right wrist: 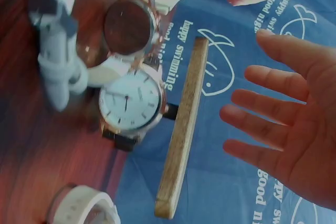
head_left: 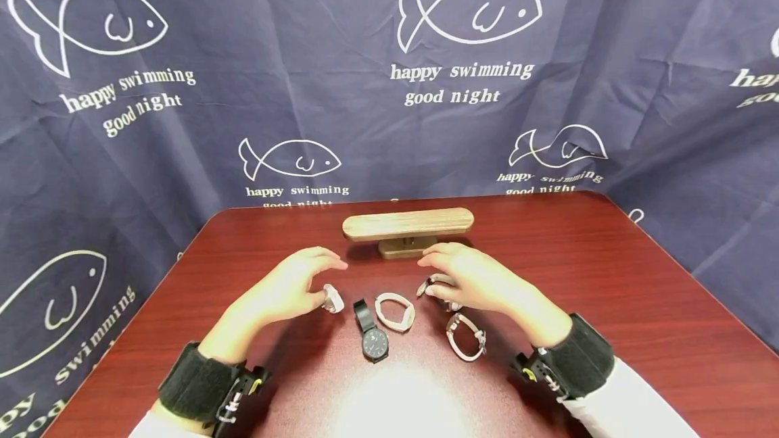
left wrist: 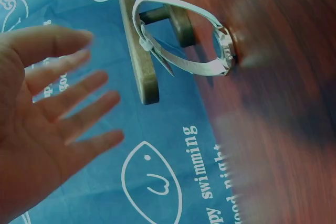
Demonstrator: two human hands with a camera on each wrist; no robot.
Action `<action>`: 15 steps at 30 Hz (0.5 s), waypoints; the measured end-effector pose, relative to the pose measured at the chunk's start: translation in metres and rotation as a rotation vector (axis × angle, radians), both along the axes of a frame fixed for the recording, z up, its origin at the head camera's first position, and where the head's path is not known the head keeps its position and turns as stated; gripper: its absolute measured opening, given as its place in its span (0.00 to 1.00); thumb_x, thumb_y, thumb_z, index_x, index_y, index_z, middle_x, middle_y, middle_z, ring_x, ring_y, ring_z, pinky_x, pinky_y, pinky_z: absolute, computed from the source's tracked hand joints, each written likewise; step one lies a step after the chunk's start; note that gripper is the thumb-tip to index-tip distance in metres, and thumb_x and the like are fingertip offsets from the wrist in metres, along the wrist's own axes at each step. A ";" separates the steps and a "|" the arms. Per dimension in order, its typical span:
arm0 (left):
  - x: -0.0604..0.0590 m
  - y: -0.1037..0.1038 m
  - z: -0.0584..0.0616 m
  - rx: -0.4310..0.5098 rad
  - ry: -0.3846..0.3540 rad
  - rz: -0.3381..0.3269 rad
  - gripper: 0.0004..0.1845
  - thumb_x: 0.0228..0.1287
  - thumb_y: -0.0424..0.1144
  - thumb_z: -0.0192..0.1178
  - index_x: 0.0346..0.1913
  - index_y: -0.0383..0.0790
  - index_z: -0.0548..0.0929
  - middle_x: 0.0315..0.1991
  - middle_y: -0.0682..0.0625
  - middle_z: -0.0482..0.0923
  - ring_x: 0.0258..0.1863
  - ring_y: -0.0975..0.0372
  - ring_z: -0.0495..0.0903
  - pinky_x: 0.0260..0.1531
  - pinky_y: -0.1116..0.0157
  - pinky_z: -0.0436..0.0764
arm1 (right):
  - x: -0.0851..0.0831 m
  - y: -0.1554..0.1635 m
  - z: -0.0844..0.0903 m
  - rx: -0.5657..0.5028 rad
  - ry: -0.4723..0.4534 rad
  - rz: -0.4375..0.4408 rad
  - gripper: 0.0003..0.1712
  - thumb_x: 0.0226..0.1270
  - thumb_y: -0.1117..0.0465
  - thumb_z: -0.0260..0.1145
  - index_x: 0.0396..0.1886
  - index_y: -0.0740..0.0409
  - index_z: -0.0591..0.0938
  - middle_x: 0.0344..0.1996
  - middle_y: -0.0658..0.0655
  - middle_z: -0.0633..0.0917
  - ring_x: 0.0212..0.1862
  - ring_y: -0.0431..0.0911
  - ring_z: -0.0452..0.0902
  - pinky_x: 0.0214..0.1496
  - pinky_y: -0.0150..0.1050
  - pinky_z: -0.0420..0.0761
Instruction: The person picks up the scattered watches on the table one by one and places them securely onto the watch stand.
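Note:
My left hand [head_left: 301, 279] hovers open over the table, fingers spread [left wrist: 58, 103], just left of a small white-strapped watch [head_left: 332, 299] standing on its side [left wrist: 181, 40]. My right hand [head_left: 471, 279] is open too, palm empty [right wrist: 286, 119], above a white-faced watch with a dark strap [head_left: 435, 285] [right wrist: 131, 106]. Between the hands lie a black watch [head_left: 372, 336] and a white-band watch [head_left: 394, 310]. Another white-strapped watch [head_left: 465, 336] lies near my right wrist. A wooden T-shaped watch stand [head_left: 408, 225] sits just beyond both hands.
The dark red wooden table [head_left: 608, 303] is backed by a navy curtain [head_left: 182, 120] printed with white fish. The table's edges fall away at left and right. Black wrist straps [head_left: 201, 384] hold the cameras.

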State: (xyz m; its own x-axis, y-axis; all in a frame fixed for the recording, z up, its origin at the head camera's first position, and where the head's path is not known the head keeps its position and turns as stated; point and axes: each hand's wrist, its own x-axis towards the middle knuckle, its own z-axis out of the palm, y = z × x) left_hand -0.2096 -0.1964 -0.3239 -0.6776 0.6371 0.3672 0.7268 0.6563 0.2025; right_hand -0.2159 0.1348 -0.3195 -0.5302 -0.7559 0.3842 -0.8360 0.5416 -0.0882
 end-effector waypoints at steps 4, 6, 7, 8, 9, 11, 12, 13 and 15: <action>-0.004 -0.002 -0.005 -0.036 0.017 -0.072 0.24 0.39 0.20 0.64 0.45 0.38 0.85 0.46 0.46 0.80 0.49 0.54 0.78 0.51 0.54 0.78 | 0.000 -0.007 0.000 -0.017 0.007 0.034 0.18 0.58 0.61 0.73 0.46 0.63 0.83 0.47 0.59 0.82 0.52 0.52 0.77 0.57 0.46 0.76; -0.006 -0.003 -0.006 -0.052 0.036 -0.090 0.25 0.36 0.20 0.64 0.44 0.38 0.85 0.45 0.46 0.81 0.48 0.53 0.79 0.50 0.54 0.78 | 0.000 -0.010 -0.001 -0.016 0.004 0.040 0.18 0.57 0.60 0.73 0.46 0.63 0.83 0.47 0.59 0.82 0.52 0.52 0.77 0.57 0.46 0.76; -0.007 -0.004 -0.007 -0.058 0.046 -0.097 0.25 0.35 0.20 0.65 0.44 0.37 0.85 0.45 0.46 0.81 0.48 0.53 0.79 0.50 0.53 0.78 | 0.000 -0.012 -0.001 -0.013 0.003 0.044 0.18 0.57 0.60 0.73 0.46 0.63 0.83 0.47 0.58 0.82 0.52 0.52 0.77 0.56 0.45 0.76; -0.008 -0.004 -0.007 -0.063 0.054 -0.103 0.24 0.35 0.21 0.66 0.43 0.37 0.85 0.44 0.46 0.81 0.47 0.53 0.79 0.50 0.53 0.78 | -0.001 -0.013 -0.001 -0.007 0.004 0.046 0.18 0.57 0.60 0.73 0.45 0.63 0.83 0.47 0.58 0.82 0.52 0.52 0.77 0.56 0.45 0.76; -0.009 -0.004 -0.007 -0.065 0.058 -0.108 0.24 0.34 0.21 0.67 0.43 0.37 0.85 0.44 0.46 0.81 0.47 0.53 0.79 0.50 0.53 0.78 | -0.001 -0.015 -0.001 -0.001 0.001 0.049 0.18 0.57 0.60 0.73 0.45 0.63 0.83 0.47 0.58 0.82 0.52 0.51 0.78 0.57 0.45 0.76; -0.011 -0.005 -0.008 -0.068 0.061 -0.117 0.24 0.34 0.21 0.68 0.42 0.37 0.85 0.44 0.46 0.81 0.47 0.52 0.79 0.50 0.53 0.78 | -0.002 -0.019 -0.001 0.010 -0.003 0.055 0.17 0.58 0.60 0.73 0.45 0.63 0.83 0.47 0.58 0.82 0.52 0.51 0.78 0.57 0.45 0.76; -0.012 -0.005 -0.008 -0.069 0.058 -0.123 0.23 0.33 0.21 0.68 0.41 0.37 0.85 0.43 0.47 0.81 0.46 0.53 0.80 0.50 0.53 0.78 | -0.003 -0.020 -0.001 0.013 -0.005 0.058 0.17 0.58 0.60 0.73 0.45 0.62 0.83 0.47 0.58 0.82 0.52 0.51 0.78 0.57 0.45 0.76; -0.013 -0.005 -0.008 -0.069 0.053 -0.128 0.23 0.33 0.21 0.68 0.41 0.36 0.86 0.43 0.47 0.82 0.46 0.53 0.80 0.49 0.54 0.78 | -0.003 -0.022 -0.002 0.018 -0.005 0.059 0.17 0.58 0.60 0.73 0.45 0.62 0.83 0.47 0.57 0.82 0.51 0.51 0.78 0.57 0.45 0.76; -0.015 -0.004 -0.008 -0.072 0.039 -0.140 0.23 0.33 0.21 0.68 0.41 0.36 0.86 0.42 0.47 0.82 0.45 0.54 0.80 0.49 0.54 0.79 | -0.003 -0.024 -0.002 0.023 -0.010 0.057 0.17 0.59 0.59 0.72 0.45 0.61 0.83 0.47 0.57 0.82 0.52 0.50 0.78 0.57 0.45 0.76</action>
